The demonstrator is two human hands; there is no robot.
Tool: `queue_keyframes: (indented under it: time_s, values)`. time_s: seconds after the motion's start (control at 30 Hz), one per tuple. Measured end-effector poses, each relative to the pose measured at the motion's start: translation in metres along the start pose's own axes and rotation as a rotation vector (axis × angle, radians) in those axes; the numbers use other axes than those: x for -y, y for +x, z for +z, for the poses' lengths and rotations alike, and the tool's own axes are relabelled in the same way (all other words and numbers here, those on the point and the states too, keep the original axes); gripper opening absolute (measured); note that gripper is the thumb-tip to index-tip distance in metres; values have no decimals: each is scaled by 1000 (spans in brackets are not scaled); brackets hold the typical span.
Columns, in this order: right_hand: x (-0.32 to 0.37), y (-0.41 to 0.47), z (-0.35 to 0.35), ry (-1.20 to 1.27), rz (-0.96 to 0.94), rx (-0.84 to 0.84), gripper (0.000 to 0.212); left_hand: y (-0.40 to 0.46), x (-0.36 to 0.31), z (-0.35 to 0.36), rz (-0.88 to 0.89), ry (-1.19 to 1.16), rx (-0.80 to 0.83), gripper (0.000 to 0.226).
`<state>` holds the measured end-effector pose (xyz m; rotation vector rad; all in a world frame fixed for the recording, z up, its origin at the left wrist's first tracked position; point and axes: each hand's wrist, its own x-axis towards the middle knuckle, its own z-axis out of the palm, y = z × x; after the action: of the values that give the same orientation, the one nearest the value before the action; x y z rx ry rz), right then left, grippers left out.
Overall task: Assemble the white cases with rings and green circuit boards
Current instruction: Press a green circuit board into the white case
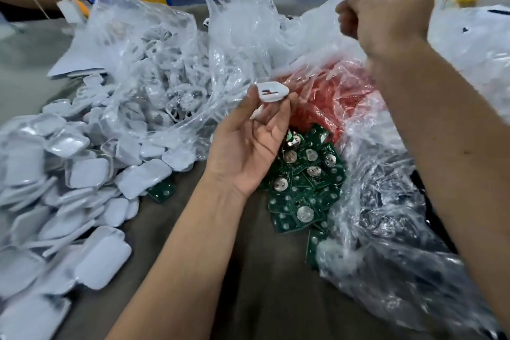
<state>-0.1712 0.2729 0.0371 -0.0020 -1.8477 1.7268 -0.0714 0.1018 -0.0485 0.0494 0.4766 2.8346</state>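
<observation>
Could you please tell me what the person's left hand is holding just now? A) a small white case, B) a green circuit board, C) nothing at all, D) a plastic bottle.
A: the left hand pinches a small white case between thumb and fingertips, above the pile of green circuit boards.

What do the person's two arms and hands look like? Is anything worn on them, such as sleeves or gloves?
Both forearms are bare up to the picture's edge: no sleeves show. The left hand and the right hand have no gloves, and no rings or watch can be seen. The right hand is somewhat blurred.
</observation>
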Motion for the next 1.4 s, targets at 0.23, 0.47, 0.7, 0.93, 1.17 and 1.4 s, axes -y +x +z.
queue_keyframes:
  time_s: [0.23, 0.47, 0.7, 0.93, 1.17, 1.4]
  values:
    - [-14, -122, 21, 200, 239, 399, 8, -33, -29, -16, 78, 119, -173, 24]
    - [-37, -148, 13, 143, 192, 503, 18, -49, -42, -31, 44, 346, -277, 25]
    - [-44, -145, 2, 102, 199, 501, 8, -46, -51, -32, 5, 716, -352, 24]
    - [-45, -144, 4, 142, 202, 567, 21, -41, -38, -32, 56, 913, -361, 29]
    - [-49, -146, 10, 10, 60, 506, 6, -36, -30, -33, 108, 972, -349, 32]
    - [-49, -146, 12, -156, -22, 499, 10, -32, -20, -34, 208, 1090, -371, 41]
